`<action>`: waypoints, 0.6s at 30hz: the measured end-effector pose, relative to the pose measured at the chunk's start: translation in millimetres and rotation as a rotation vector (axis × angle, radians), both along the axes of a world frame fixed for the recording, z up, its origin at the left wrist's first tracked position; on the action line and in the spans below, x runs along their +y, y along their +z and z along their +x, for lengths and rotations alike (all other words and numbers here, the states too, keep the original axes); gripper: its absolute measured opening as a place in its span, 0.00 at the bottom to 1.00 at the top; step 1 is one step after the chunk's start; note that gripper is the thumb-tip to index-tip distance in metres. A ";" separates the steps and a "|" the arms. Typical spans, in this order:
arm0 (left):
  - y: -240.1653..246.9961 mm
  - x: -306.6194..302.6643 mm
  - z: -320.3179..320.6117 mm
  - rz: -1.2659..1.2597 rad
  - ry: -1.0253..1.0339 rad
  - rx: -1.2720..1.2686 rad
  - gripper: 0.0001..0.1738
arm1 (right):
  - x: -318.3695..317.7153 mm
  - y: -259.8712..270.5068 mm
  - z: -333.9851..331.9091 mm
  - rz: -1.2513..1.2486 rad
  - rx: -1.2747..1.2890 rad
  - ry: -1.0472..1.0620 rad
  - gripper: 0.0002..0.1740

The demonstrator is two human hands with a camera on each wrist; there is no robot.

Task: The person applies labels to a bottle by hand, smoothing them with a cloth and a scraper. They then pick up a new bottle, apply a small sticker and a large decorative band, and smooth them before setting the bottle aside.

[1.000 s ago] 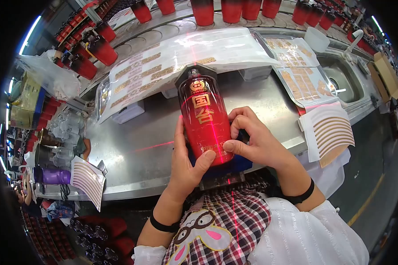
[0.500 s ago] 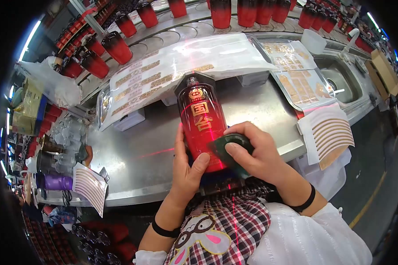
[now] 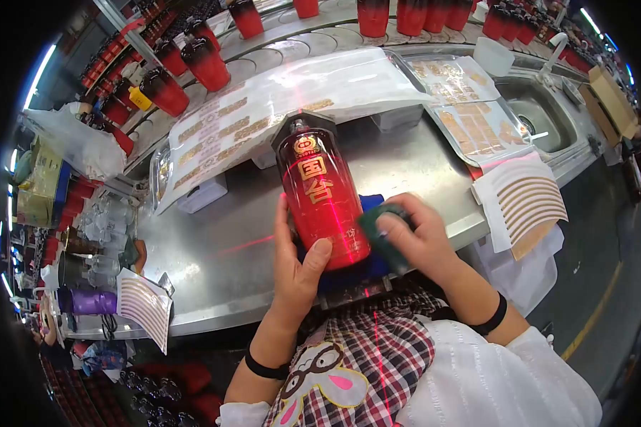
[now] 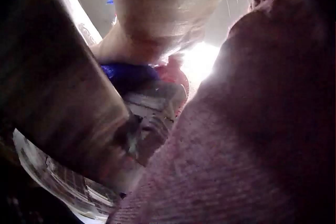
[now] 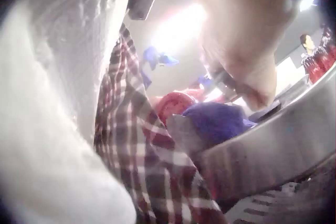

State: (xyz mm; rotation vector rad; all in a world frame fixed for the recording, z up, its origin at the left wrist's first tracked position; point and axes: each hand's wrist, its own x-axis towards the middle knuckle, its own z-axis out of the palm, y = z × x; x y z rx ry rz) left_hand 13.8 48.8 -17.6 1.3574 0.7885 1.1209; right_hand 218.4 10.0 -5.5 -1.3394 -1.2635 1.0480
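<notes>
A red bottle with a dark top and gold characters [image 3: 325,203] leans over a blue cloth [image 3: 372,201] at the table's front edge. My left hand [image 3: 293,270] holds its lower left side, thumb on the front and fingers along the side. At the bottle's lower right, my right hand [image 3: 421,238] pinches a dark green pad [image 3: 386,231], blurred and beside the bottle; whether the pad touches it I cannot tell. In the right wrist view, the blue cloth [image 5: 218,121] and part of my right hand [image 5: 244,40] show.
Behind the bottle, a sheet of gold decals [image 3: 263,107] covers trays. More decal trays [image 3: 477,128] and a sink [image 3: 548,117] stand at the right. Striped sheets [image 3: 527,203] overhang the right edge, another [image 3: 144,302] the left. Red bottles [image 3: 206,64] line a conveyor behind.
My right hand had curled fingers near the bottle, then brought the green pad across its lower front; now hand and pad are farther right. My left hand still holds the bottle.
</notes>
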 end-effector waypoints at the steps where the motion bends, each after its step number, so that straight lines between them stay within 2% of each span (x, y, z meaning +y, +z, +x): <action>1: -0.4 1.4 0.4 0.006 0.001 0.002 0.51 | 4.0 -5.6 1.0 0.086 -0.093 -0.175 0.14; 3: -3.3 -0.2 -1.1 0.006 0.009 0.015 0.51 | -4.7 1.1 -2.9 0.022 0.154 -0.067 0.13; 6: 5.4 -6.2 1.6 -0.025 0.056 0.053 0.49 | -2.8 -4.6 -5.1 0.078 0.034 0.013 0.10; 9: 1.1 -7.9 -13.5 0.693 0.299 0.570 0.43 | -0.3 -16.9 9.2 0.003 0.124 -0.210 0.12; 10: 3.6 -9.3 -11.9 0.804 0.317 0.585 0.35 | -3.5 -15.0 9.1 -0.041 0.255 -0.170 0.11; 13: 15.9 -13.6 -6.2 1.111 0.177 0.962 0.29 | -5.7 -13.7 10.1 0.083 0.134 -0.120 0.11; 17: 20.3 -7.9 6.7 1.263 0.058 1.024 0.25 | -3.6 -10.7 14.8 0.020 0.261 -0.139 0.11; 18: 25.3 -7.1 7.5 1.214 0.015 0.979 0.25 | -3.1 -11.6 15.2 0.007 0.299 -0.126 0.11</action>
